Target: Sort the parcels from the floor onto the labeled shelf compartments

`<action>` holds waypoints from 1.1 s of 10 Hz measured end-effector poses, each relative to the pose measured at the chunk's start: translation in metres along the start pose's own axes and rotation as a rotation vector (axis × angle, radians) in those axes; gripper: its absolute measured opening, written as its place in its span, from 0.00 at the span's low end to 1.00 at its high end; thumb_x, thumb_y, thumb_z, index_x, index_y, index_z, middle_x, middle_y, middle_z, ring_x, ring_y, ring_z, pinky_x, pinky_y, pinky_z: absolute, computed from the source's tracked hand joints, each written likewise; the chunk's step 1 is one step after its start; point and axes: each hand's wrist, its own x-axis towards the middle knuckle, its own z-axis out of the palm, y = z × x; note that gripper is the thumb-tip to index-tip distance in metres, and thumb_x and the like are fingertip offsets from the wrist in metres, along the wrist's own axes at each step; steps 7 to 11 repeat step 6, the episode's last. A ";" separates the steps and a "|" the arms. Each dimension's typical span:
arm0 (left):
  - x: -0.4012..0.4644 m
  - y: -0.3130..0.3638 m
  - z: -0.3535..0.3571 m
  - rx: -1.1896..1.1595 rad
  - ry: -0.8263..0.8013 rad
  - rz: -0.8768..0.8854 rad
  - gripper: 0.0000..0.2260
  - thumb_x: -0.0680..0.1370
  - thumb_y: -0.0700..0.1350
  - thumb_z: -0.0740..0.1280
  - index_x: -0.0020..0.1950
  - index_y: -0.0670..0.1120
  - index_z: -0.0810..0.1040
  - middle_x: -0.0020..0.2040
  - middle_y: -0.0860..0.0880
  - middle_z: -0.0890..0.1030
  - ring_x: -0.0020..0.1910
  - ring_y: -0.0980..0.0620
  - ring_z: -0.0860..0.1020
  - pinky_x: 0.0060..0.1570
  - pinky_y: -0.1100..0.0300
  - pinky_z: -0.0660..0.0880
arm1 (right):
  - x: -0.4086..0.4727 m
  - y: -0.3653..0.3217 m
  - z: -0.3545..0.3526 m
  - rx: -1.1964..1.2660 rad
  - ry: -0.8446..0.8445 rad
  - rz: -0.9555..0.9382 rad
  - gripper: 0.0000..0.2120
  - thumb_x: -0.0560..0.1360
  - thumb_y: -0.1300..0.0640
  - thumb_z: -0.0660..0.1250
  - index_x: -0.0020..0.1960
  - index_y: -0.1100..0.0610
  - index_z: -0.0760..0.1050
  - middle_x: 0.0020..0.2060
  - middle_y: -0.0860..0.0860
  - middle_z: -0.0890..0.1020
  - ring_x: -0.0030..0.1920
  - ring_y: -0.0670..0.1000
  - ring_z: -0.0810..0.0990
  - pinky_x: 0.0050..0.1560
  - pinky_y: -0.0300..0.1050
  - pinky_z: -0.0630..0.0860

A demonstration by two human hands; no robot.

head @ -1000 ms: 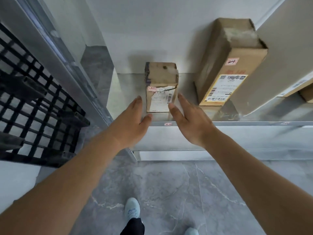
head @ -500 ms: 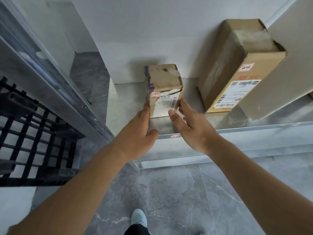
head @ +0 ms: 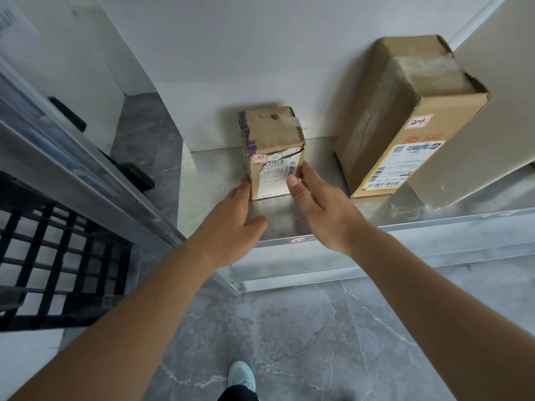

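A small worn cardboard parcel (head: 269, 134) with a white shipping label and a pink sticker stands upright on the low metal shelf (head: 211, 175), close to the back wall. My left hand (head: 231, 224) lies with straight fingers flat against the parcel's left side, thumb spread out over the shelf. My right hand (head: 324, 212) holds the parcel's right front corner, thumb on the label and fingers round the right side. A small pink compartment label (head: 298, 240) is stuck on the shelf's front rim below the parcel.
A taller brown parcel (head: 390, 117) with a yellow-edged label leans on the shelf to the right, against a big beige parcel (head: 492, 82). A black lattice crate (head: 58, 256) and a slanted metal shelf upright (head: 86, 169) are at the left. My shoe (head: 241, 374) stands on the grey marble floor.
Both hands have moved forward from just short of the small parcel onto its two sides. My head has come closer to the shelf. The parcel itself has stayed in place.
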 end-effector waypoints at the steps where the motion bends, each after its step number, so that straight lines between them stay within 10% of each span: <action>1: 0.004 -0.002 -0.002 -0.012 -0.012 -0.005 0.33 0.80 0.43 0.63 0.83 0.57 0.56 0.79 0.57 0.68 0.72 0.54 0.71 0.67 0.62 0.68 | 0.004 0.002 0.000 0.020 -0.004 0.000 0.30 0.85 0.35 0.49 0.83 0.47 0.57 0.62 0.49 0.83 0.64 0.50 0.79 0.68 0.54 0.73; 6: 0.010 -0.007 -0.003 0.043 0.004 -0.087 0.33 0.78 0.50 0.62 0.83 0.53 0.56 0.75 0.53 0.72 0.66 0.50 0.75 0.65 0.51 0.75 | 0.005 0.003 -0.003 0.013 -0.020 0.131 0.38 0.84 0.32 0.47 0.86 0.53 0.46 0.82 0.51 0.63 0.80 0.52 0.63 0.75 0.45 0.59; 11: 0.010 -0.007 -0.003 0.043 0.004 -0.087 0.33 0.78 0.50 0.62 0.83 0.53 0.56 0.75 0.53 0.72 0.66 0.50 0.75 0.65 0.51 0.75 | 0.005 0.003 -0.003 0.013 -0.020 0.131 0.38 0.84 0.32 0.47 0.86 0.53 0.46 0.82 0.51 0.63 0.80 0.52 0.63 0.75 0.45 0.59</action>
